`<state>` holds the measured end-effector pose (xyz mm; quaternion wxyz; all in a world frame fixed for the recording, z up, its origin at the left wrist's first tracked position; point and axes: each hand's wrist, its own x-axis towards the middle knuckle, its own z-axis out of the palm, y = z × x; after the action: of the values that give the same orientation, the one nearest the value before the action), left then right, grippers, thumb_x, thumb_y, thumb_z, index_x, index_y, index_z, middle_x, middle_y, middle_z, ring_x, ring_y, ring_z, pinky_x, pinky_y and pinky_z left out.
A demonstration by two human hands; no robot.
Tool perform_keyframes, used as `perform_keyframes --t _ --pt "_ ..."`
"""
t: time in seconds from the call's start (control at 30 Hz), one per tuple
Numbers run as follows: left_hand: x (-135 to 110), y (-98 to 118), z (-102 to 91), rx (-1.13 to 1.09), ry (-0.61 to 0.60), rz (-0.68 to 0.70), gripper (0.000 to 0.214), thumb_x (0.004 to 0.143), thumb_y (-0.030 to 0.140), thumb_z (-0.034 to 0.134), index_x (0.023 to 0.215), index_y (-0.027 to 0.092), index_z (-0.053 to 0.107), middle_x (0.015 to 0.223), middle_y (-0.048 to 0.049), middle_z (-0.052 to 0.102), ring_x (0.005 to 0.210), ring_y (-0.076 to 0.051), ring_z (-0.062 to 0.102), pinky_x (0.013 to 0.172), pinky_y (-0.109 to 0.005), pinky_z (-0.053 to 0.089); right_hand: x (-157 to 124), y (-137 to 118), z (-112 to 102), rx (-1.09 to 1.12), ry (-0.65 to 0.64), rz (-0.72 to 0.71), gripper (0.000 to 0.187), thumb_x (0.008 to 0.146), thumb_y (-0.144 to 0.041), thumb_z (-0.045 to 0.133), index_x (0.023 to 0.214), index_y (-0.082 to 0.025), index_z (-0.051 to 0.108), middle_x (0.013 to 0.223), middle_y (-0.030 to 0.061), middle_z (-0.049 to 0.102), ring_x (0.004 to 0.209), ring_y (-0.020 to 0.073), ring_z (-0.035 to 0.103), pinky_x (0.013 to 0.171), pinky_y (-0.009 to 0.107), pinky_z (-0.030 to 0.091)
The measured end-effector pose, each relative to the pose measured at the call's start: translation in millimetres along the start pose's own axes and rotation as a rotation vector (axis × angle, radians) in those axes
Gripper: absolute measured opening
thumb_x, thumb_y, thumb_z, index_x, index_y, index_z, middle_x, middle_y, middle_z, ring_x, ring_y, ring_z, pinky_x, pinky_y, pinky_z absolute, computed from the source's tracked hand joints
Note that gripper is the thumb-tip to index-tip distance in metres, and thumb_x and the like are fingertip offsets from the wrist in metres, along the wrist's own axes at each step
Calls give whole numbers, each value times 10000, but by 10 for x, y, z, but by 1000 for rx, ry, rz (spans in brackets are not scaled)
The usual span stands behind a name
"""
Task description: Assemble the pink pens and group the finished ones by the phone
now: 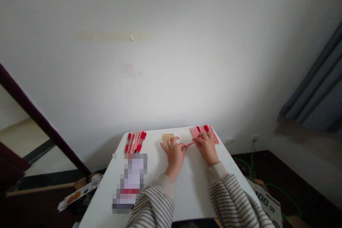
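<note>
Your right hand (207,146) partly hides the row of pens (202,129) beyond; at seven o'clock, mosaic obscures an oblong object (133,174).

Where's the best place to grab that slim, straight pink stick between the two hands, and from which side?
Probably pinch the stick across its bare middle, coming from above: the left hand is at one end of its visible stretch, the right hand at the other, leaving just a thin shaft exposed.

Slim pink pen (190,144), pinched at both ends, slants up rightward. Beyond it, right: row of pink pens (214,136), two red patches. Far left: pink-and-red pen bunch (135,142), lying lengthwise.
</note>
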<state>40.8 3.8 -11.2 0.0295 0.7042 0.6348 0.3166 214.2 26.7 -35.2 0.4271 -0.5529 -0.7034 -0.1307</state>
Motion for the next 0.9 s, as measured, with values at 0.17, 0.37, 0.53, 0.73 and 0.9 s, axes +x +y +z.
perform_keyframes --t 0.17,0.37,0.53,0.73,0.9 --pt "-2 -5 1 0 -3 7 69 752 306 689 795 315 742 1234 -15 600 1225 -271 428 1081 -741 -4 -2 -7 -7 9 -19 2 152 824 -215 664 908 -305 753 987 51 637 984 236 452 849 395 366" --pt "19 -12 -6 1 2 1 54 735 296 711 782 309 732 1212 -1 615 1231 -259 439 1099 -720 -4 4 7 -19 37 4 34 168 847 -201 621 897 -280 760 959 62 636 967 235 451 844 385 382" --pt "39 -8 13 6 27 8 21 738 286 702 750 277 717 1200 -10 618 1226 -258 443 1104 -715 -1 8 24 -28 45 54 74 173 849 -194 607 882 -256 765 947 73 637 955 239 456 834 380 386" --pt "53 79 57 31 72 23 63 759 277 660 717 247 694 1192 -23 616 1202 -259 454 1104 -713 49 20 5 -55 41 71 73 150 834 -197 629 868 -247 766 914 75 636 916 232 455 820 375 394" --pt "85 110 97 64 61 0 49 755 256 646 735 241 688 1197 -28 609 1190 -260 449 1102 -714 55 15 2 -60 23 76 82 167 836 -183 622 887 -257 763 922 73 636 924 233 447 817 374 399"
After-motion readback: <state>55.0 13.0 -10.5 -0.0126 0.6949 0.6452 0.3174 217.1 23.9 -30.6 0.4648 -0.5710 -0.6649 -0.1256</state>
